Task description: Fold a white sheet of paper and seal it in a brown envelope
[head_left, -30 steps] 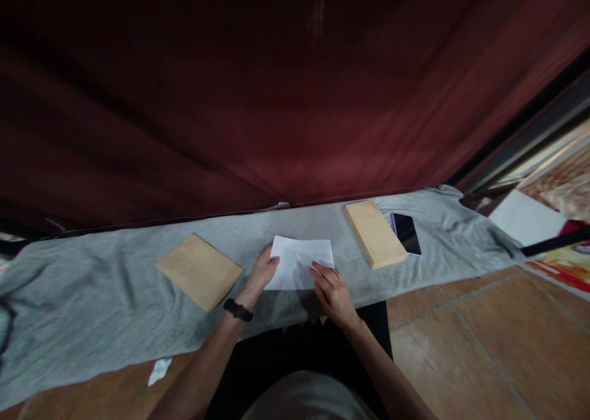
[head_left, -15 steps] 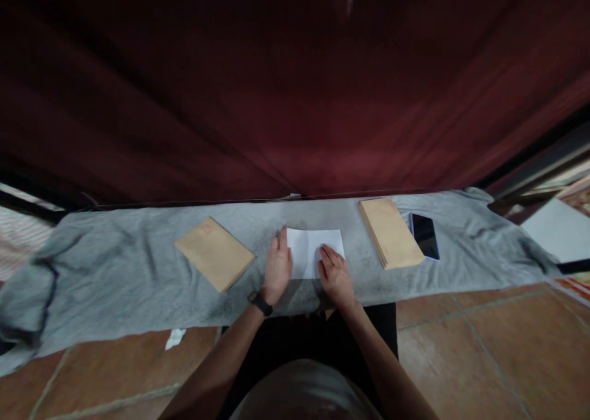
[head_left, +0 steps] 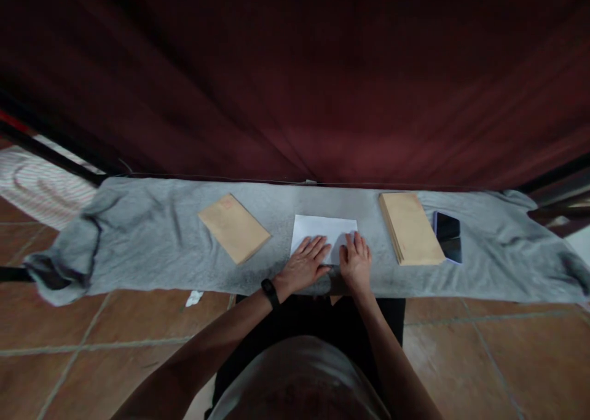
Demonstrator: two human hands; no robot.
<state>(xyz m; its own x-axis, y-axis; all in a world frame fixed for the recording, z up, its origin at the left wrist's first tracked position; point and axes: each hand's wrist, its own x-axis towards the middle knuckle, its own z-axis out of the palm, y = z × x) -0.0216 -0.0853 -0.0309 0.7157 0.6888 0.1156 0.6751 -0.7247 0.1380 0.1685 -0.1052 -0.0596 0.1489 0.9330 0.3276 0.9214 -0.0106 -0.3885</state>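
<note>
White paper [head_left: 325, 225], tan envelopes [head_left: 412, 226], grey cloth [head_left: 147, 248], dark red backdrop [head_left: 295, 88], brown tiles [head_left: 437, 358], pale striped fabric [head_left: 43, 180]

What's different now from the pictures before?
The left hand let go of the left edge of the white paper and moved right, to lie flat on it. The right hand shifted to the paper's right edge. The brown envelopes and smartphone stayed put.

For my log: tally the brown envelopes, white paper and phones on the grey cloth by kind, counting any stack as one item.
Brown envelope items: 2 (left envelope item, right envelope stack)
White paper: 1
Phone: 1
Total: 4
</note>
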